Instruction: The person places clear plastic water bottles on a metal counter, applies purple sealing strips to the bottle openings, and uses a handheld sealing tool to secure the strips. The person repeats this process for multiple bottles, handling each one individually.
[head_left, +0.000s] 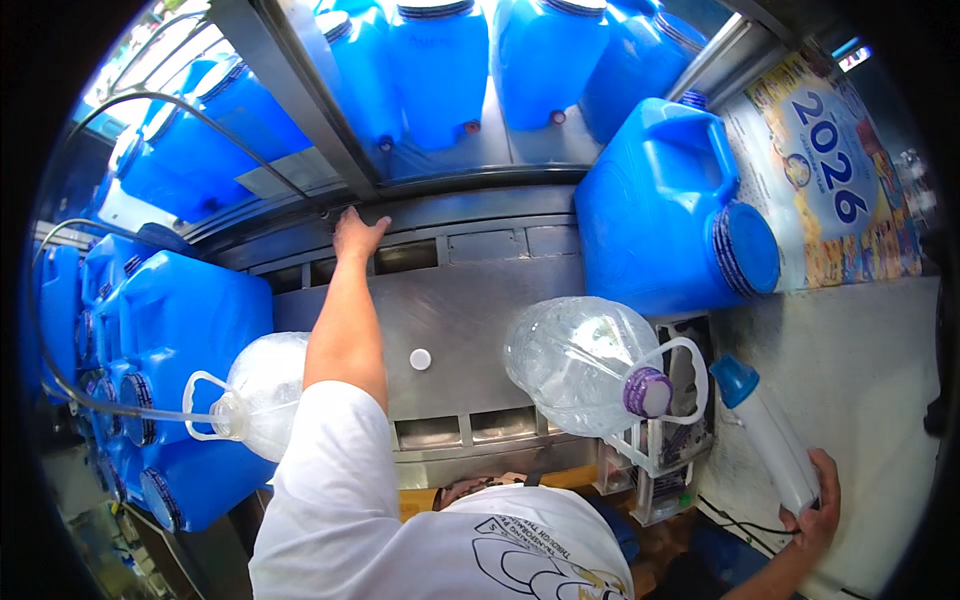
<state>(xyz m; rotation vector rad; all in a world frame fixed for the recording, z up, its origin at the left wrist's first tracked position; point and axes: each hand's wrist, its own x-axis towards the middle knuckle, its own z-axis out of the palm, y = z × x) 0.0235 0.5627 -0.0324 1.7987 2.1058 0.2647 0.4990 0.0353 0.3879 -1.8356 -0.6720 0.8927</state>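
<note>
My left hand (360, 234) reaches forward to the metal ledge below the window frame, thumb spread from the fingers. Its fingertips are at the frame's foot; whether they press something there I cannot tell. My right hand (816, 499) grips the lower end of a white corded blower (772, 442) with a blue nozzle. Left of my arm, a clear plastic water jug (266, 394) lies in view with a hose (150, 411) running into its mouth. To the right stands another clear jug (581, 364), its cap wrapped in a purple seal. Between them a white cap (421, 359) rests on the steel counter (465, 315).
Blue water containers (199, 315) crowd the left side, and several more (439, 75) stand behind the frame. A large blue container (652, 217) is at the right. Beside it hangs a calendar (832, 165). Below the right jug is a plastic rack (652, 480); a black cord (739, 521) trails nearby.
</note>
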